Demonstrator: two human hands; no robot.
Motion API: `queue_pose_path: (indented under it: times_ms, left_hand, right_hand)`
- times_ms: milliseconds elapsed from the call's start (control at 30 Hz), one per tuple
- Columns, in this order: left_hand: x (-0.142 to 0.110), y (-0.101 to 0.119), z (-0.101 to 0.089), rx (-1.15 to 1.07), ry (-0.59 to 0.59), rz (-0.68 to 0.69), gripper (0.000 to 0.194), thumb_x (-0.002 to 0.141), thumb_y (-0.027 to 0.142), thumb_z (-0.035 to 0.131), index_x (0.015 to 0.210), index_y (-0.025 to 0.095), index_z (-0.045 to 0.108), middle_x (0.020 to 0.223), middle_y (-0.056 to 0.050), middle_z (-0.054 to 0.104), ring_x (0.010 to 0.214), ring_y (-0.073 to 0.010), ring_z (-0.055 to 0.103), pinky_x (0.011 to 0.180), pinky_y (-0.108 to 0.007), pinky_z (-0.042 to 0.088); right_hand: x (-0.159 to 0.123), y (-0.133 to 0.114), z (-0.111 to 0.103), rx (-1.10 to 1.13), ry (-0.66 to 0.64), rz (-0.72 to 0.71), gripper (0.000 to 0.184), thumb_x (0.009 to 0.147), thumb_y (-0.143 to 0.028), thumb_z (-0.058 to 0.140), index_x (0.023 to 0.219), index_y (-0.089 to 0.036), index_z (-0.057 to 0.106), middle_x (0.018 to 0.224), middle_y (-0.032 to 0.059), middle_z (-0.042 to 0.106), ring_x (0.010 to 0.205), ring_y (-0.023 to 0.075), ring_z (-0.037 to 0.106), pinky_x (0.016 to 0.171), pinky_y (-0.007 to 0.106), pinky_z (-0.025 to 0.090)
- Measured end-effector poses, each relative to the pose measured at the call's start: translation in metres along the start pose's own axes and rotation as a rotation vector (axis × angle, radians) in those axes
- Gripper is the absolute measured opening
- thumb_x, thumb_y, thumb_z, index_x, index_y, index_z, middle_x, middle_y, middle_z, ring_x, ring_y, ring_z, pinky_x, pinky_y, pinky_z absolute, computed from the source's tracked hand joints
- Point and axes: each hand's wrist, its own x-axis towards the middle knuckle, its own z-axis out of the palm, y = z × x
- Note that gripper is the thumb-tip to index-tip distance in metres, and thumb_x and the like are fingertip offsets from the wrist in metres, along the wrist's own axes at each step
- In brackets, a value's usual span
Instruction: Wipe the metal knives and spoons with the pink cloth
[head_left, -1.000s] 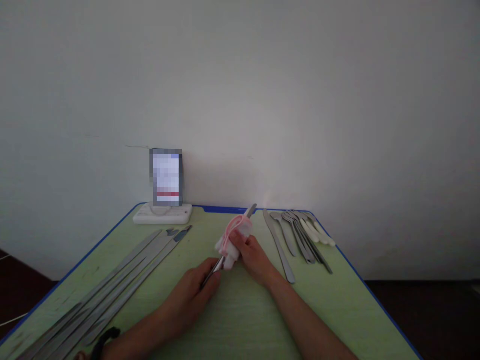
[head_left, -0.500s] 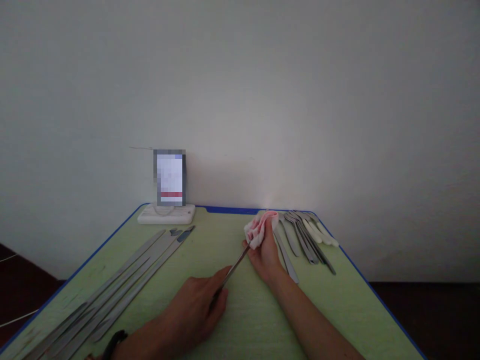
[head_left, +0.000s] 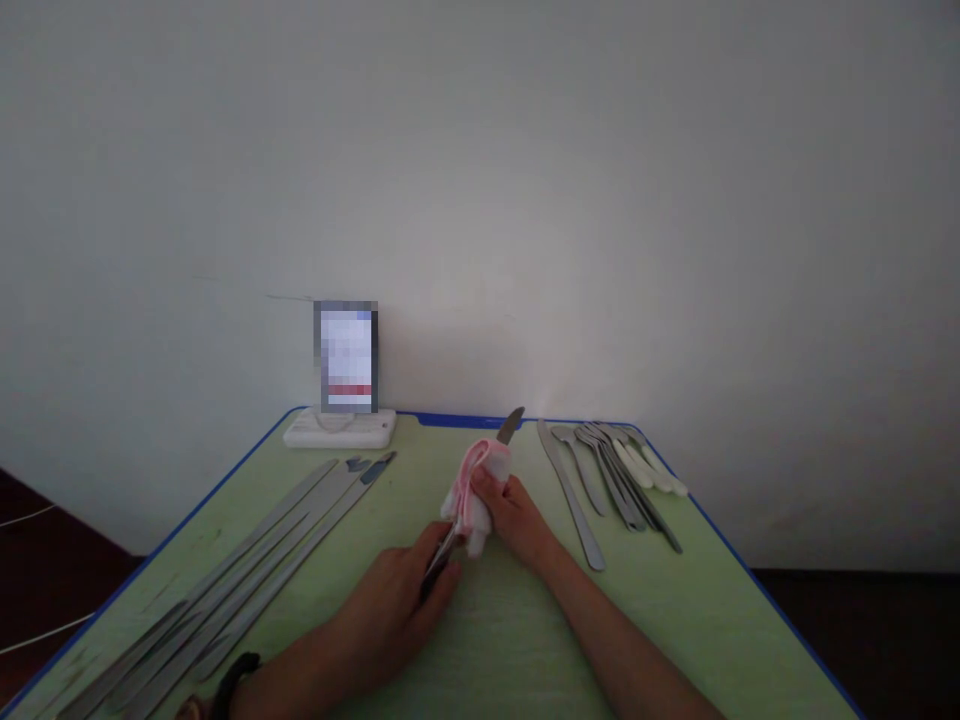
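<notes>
My left hand point(head_left: 409, 590) is closed around the handle of a metal table knife point(head_left: 511, 427), whose blade points up and away to the right. Around the middle of the knife is folded a pink and white cloth point(head_left: 478, 485), pinched by my right hand point(head_left: 510, 510). The blade's rounded tip sticks out beyond the cloth. To the right of my right hand lies another table knife point(head_left: 568, 490), beside several spoons point(head_left: 600, 460) and some cutlery with cream handles point(head_left: 652, 468). Several long metal knives point(head_left: 255, 560) lie in a row to the left of my left hand.
The light green table point(head_left: 420, 680) has a blue edge and stands against a pale wall point(head_left: 480, 200). A phone with a blurred screen point(head_left: 349, 355) is propped on a white stand point(head_left: 341, 430) at the back left.
My right hand and the cloth have slid down the knife toward my left hand, so the blade's tip now shows. The view has shifted slightly.
</notes>
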Motion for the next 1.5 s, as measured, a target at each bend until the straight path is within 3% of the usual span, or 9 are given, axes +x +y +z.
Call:
queue_pose_path:
  times_ms: [100,233,367,533,667,800,1033,1300,1500]
  left_hand:
    - [0.0,-0.001,0.0,-0.004,-0.026,0.035,0.03,0.094,0.03,0.033,0.116,0.02,0.05,0.07,-0.001,0.066,0.061,-0.017,0.062,0.059,-0.024,0.042]
    - [0.0,-0.004,0.001,-0.047,-0.015,0.098,0.037,0.094,0.03,0.031,0.124,0.019,0.049,0.077,-0.003,0.068,0.065,-0.0165,0.063,0.063,-0.024,0.046]
    - [0.002,-0.01,0.004,-0.102,0.042,0.119,0.045,0.094,0.03,0.03,0.135,0.016,0.044,0.069,0.0,0.064,0.062,-0.0144,0.06,0.064,-0.023,0.047]
    - [0.005,-0.008,-0.001,-0.182,0.038,0.085,0.046,0.093,0.029,0.036,0.137,0.017,0.045,0.074,0.0,0.068,0.069,-0.0145,0.063,0.068,-0.022,0.05]
    - [0.005,-0.004,-0.005,-0.196,0.068,0.091,0.043,0.093,0.029,0.039,0.134,0.02,0.049,0.112,-0.005,0.069,0.099,-0.0181,0.065,0.09,-0.027,0.049]
    - [0.004,-0.01,0.002,-0.118,0.114,0.136,0.043,0.094,0.027,0.036,0.137,0.023,0.045,0.124,-0.004,0.064,0.11,-0.018,0.062,0.097,-0.028,0.047]
    - [-0.001,-0.02,0.016,0.205,0.192,0.286,0.051,0.094,0.022,0.034,0.145,0.024,0.03,0.107,-0.006,0.07,0.095,-0.0195,0.066,0.087,-0.033,0.054]
    - [-0.001,-0.021,0.017,0.282,0.159,0.281,0.067,0.086,0.005,0.036,0.148,0.027,0.021,0.124,-0.009,0.056,0.11,-0.0231,0.053,0.098,-0.044,0.046]
    - [-0.002,-0.018,0.012,0.276,0.094,0.301,0.065,0.091,0.014,0.039,0.149,0.027,0.013,0.137,-0.008,0.05,0.123,-0.0243,0.046,0.106,-0.045,0.039]
  right_hand:
    - [0.004,0.003,0.0,0.115,0.104,-0.001,0.054,0.067,-0.069,0.059,0.054,-0.018,0.053,0.05,-0.0016,0.052,0.048,0.0104,0.041,0.05,0.026,0.03]
    - [0.011,0.004,-0.001,0.427,0.257,0.016,0.048,0.067,-0.064,0.064,0.056,-0.018,0.056,0.052,-0.0007,0.056,0.051,0.0121,0.046,0.052,0.026,0.035]
    - [0.014,0.001,-0.003,0.635,0.284,0.004,0.04,0.065,-0.059,0.069,0.066,-0.02,0.062,0.061,-0.0004,0.062,0.057,0.0139,0.052,0.055,0.027,0.04]
    - [0.011,0.009,-0.005,0.449,0.146,-0.003,0.038,0.068,-0.055,0.07,0.064,-0.017,0.064,0.059,-0.0001,0.061,0.057,0.0126,0.051,0.058,0.026,0.041]
    - [0.009,0.014,-0.004,0.338,0.097,0.016,0.039,0.068,-0.054,0.07,0.062,-0.016,0.064,0.057,-0.0002,0.061,0.054,0.0116,0.049,0.056,0.025,0.039]
    - [0.01,0.005,-0.004,0.514,0.16,0.021,0.04,0.067,-0.057,0.069,0.066,-0.017,0.066,0.065,0.0028,0.066,0.063,0.0156,0.057,0.059,0.027,0.044]
    - [0.013,-0.008,-0.008,0.92,0.311,0.006,0.025,0.066,-0.043,0.076,0.073,-0.022,0.066,0.073,-0.0008,0.069,0.067,0.012,0.058,0.064,0.024,0.049]
    - [0.011,-0.007,-0.012,0.903,0.341,0.055,0.023,0.076,-0.046,0.064,0.074,-0.023,0.063,0.069,-0.002,0.067,0.057,0.0132,0.056,0.051,0.027,0.044]
    - [0.013,-0.007,-0.009,0.839,0.314,0.047,0.022,0.073,-0.043,0.068,0.074,-0.022,0.063,0.068,-0.0016,0.066,0.056,0.0121,0.055,0.051,0.025,0.043]
